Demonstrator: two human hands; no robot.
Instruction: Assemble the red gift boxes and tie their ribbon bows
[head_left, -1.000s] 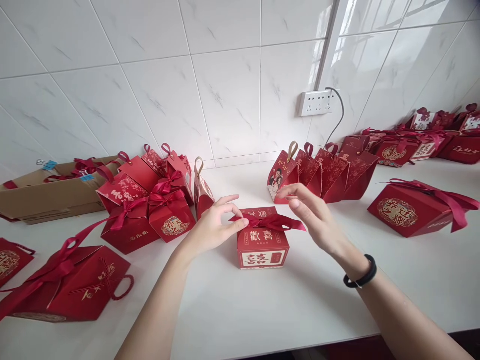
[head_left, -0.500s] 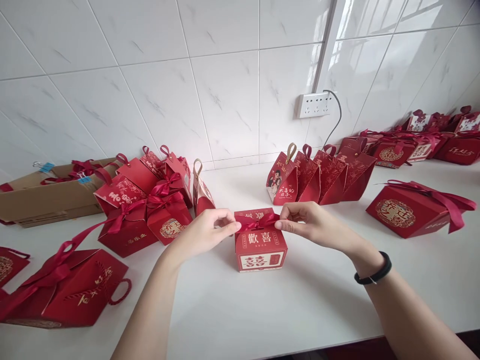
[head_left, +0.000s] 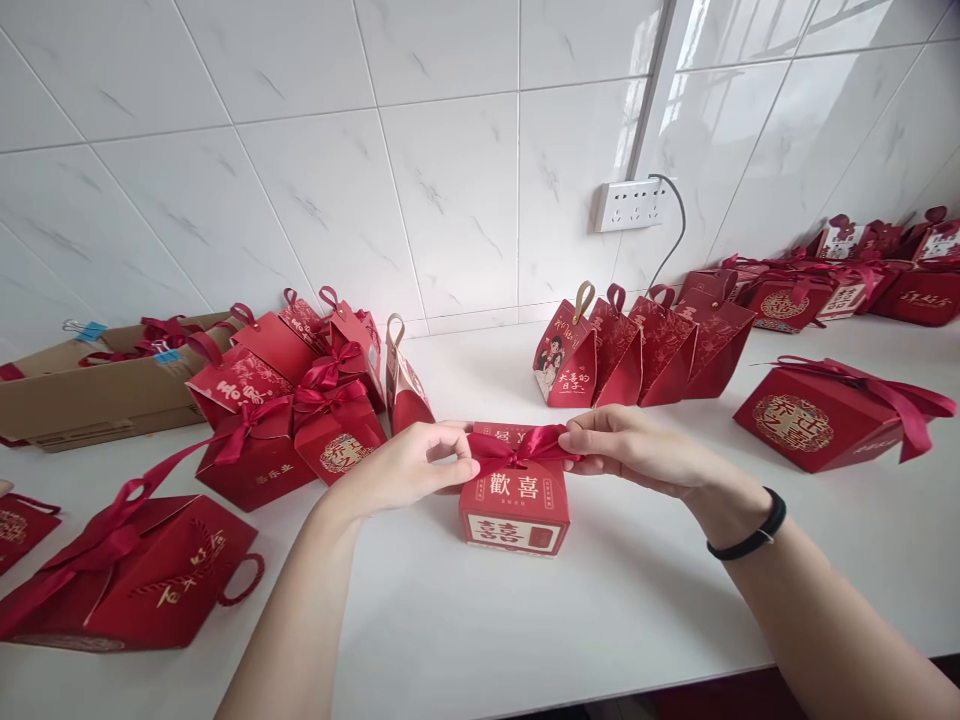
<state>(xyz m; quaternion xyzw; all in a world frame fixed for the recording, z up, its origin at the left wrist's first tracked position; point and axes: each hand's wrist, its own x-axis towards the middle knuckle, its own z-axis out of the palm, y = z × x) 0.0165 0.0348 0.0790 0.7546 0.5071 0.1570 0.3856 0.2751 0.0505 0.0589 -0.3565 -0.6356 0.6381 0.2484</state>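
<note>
A small red box [head_left: 514, 500] with white and gold characters stands on the white table in front of me. Across its top lies a dark red ribbon [head_left: 525, 448], knotted in the middle. My left hand [head_left: 424, 462] pinches the ribbon's left side between thumb and forefinger, at the box's upper left edge. On the opposite side, my right hand [head_left: 615, 445] has its fingers closed on the ribbon's right side. A black band [head_left: 752, 532] circles my right wrist.
Red gift boxes [head_left: 270, 410] crowd the left, near a cardboard box [head_left: 112, 395]. Four handled boxes [head_left: 574, 355] stand in a row behind my right hand. A ribboned box [head_left: 817, 415] sits at the right, and a power strip [head_left: 631, 206] is on the tiled wall.
The red box has turned slightly and shifted a little left and toward me. My right hand has changed its grasp, and the ribbon's right side looks wider.
</note>
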